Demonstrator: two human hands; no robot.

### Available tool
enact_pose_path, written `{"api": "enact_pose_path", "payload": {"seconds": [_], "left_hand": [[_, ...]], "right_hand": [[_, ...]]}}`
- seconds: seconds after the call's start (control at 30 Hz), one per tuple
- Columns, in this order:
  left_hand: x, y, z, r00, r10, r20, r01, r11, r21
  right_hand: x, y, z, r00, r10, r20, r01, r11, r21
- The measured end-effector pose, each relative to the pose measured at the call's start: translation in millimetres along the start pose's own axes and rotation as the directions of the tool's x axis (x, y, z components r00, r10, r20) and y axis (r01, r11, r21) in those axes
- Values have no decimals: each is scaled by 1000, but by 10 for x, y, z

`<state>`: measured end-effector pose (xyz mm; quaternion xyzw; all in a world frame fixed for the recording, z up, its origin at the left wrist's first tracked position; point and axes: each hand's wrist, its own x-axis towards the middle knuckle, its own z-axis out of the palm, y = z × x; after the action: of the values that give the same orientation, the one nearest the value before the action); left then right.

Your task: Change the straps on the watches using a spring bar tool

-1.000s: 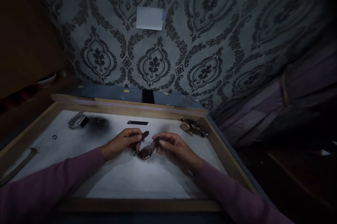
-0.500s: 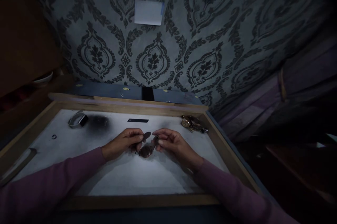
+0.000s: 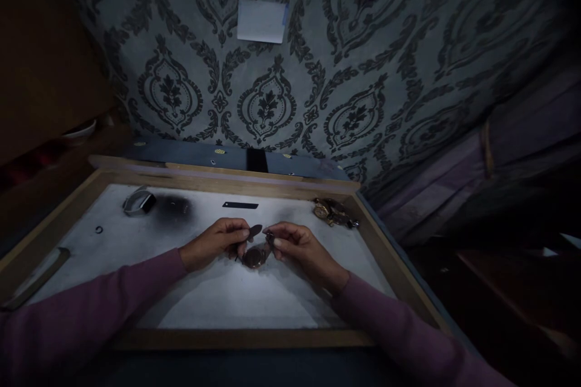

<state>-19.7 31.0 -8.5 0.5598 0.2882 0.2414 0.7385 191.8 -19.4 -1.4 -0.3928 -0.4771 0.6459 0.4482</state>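
A wristwatch (image 3: pixel 255 258) with a round dark face hangs between my two hands, low over the white bottom of a wooden-framed tray (image 3: pixel 204 308). One strap end, dark with a rounded tip, pokes out from the pinched fingers of my left hand (image 3: pixel 221 241). My right hand (image 3: pixel 297 248) is closed on the other side of the strap, at what looks like its buckle end. The fingers hide part of the strap on both sides.
A smartwatch with a pale band (image 3: pixel 140 201) lies at the tray's back left, near a small dark ring (image 3: pixel 98 229) and a curved strip (image 3: pixel 43 278). A dark flat blade-like strip (image 3: pixel 240 205) lies at the back middle. Gold-toned watches (image 3: pixel 333 212) sit back right.
The view has shifted slightly, so the tray sits a little higher and further right. Both hands keep their hold on the wristwatch, with little visible movement.
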Motion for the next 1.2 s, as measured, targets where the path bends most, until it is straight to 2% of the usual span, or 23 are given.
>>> {"api": "enact_pose_path", "payload": {"seconds": [0.1,0.4,0.57,0.7,0.83,1.0,1.2], "left_hand": [[-1,1,3,1000,-2,-2,2,1000,-11],[-17,28,69,1000,17,7,-17,999,-44],[-16,65,104,1000,17,-8,-16,997,82],[-30,119,133,1000,9,-19,-5,983,182],[-51,152,157,1000,-3,-30,11,965,264],[-55,180,175,996,-5,-91,27,971,239],[-44,170,147,990,-25,-140,52,980,190]], "right_hand": [[-16,-23,2,1000,9,16,-9,1000,-21],[-9,44,92,999,-4,-51,-1,996,-90],[-8,71,162,996,-84,-26,77,973,-218],[-33,69,196,986,-161,-42,130,902,-411],[-73,58,224,976,-216,-8,175,809,-561],[-92,57,225,950,-307,54,250,650,-717],[-79,37,198,968,-243,62,205,628,-751]]}}
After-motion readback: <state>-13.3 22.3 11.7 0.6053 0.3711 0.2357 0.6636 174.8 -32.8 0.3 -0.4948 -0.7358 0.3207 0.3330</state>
